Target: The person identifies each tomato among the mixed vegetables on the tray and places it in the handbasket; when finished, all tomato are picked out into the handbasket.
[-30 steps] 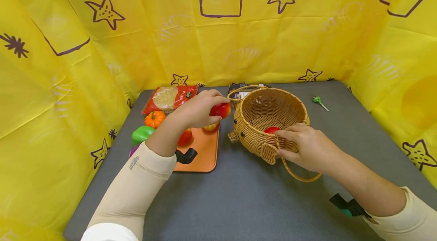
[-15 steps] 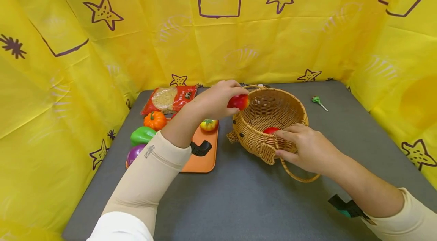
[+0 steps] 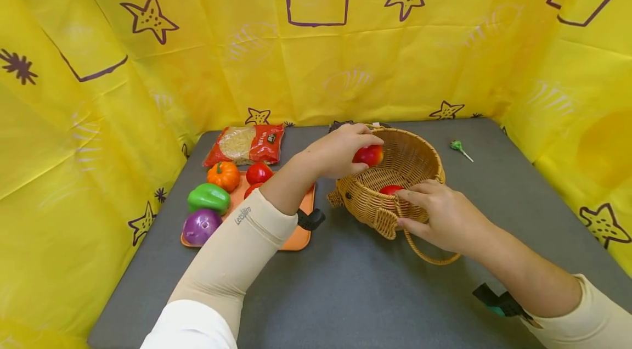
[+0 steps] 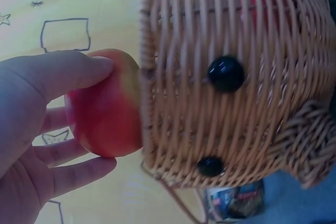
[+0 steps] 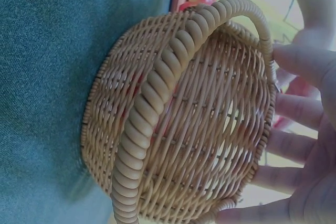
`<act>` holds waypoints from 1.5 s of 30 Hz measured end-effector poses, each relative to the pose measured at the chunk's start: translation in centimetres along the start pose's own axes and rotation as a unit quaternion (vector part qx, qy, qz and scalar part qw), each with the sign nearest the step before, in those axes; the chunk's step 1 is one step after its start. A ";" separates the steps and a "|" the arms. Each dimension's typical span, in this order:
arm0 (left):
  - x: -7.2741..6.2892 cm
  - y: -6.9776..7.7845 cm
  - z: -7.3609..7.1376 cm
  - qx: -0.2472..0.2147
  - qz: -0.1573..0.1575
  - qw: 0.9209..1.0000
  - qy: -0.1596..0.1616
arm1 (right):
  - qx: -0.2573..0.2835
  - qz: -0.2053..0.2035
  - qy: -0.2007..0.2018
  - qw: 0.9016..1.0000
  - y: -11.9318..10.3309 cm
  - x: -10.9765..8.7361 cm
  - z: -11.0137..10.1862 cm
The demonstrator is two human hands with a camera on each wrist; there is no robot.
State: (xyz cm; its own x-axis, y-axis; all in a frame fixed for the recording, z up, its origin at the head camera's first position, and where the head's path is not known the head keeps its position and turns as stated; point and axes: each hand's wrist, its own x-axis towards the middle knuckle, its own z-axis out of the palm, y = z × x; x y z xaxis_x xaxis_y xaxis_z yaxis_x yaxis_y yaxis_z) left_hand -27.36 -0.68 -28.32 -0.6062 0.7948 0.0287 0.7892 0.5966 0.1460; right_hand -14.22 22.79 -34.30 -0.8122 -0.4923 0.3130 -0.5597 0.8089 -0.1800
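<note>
My left hand [image 3: 340, 151] holds a red and yellow apple [image 3: 369, 156] over the left rim of a wicker basket [image 3: 365, 212]. In the left wrist view the thumb and fingers grip the apple [image 4: 107, 108] right at the rim. The basket has black bead eyes, a woven snout and two loop handles. Another red round thing [image 3: 391, 189] lies inside it, partly hidden by the near rim. My right hand [image 3: 444, 214] holds the near right rim, thumb outside and fingers over the edge. In the right wrist view a handle [image 5: 142, 114] hangs across the basket's side.
Left of the basket lies an orange tray [image 3: 298, 242] with red tomatoes [image 3: 259, 173], an orange pumpkin [image 3: 224, 175], a green bell pepper [image 3: 209, 198] and a purple vegetable [image 3: 202, 226]. A red pasta bag [image 3: 244, 145] lies behind. A green lollipop [image 3: 459, 147] is at the far right.
My left hand has carried the apple rightward from above the tray to the basket's opening. The tray's vegetables have come into view behind the arm. My right hand stays on the rim.
</note>
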 end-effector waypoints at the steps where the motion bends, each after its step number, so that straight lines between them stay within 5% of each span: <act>1: 0.2 0.1 0.2 0.004 0.002 1.000 -0.002 | 0.000 0.000 0.000 1.000 0.0 0.0 0.0; 11: 1.7 1.4 2.0 0.009 -0.004 0.998 -0.058 | -0.001 0.004 0.003 1.000 0.0 -0.1 0.1; 27: 2.6 1.7 3.2 0.017 -0.027 0.995 -0.093 | -0.009 0.002 0.010 1.000 0.0 -0.1 0.3; 37: 2.2 1.4 3.2 0.002 -0.005 0.997 -0.077 | -0.006 0.001 0.014 1.000 -0.1 -0.2 0.3; 45: 1.0 1.1 1.8 -0.018 -0.011 0.999 -0.048 | -0.007 0.005 0.003 1.000 -0.2 -0.1 0.1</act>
State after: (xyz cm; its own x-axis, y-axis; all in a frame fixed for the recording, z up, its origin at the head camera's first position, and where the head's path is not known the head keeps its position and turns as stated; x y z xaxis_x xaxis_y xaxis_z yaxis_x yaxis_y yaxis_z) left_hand -26.95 0.99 -29.91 -0.6098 0.7895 -0.0695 0.7706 0.6111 0.1810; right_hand -14.05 22.63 -34.34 -0.8171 -0.4820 0.3163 -0.5489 0.8182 -0.1711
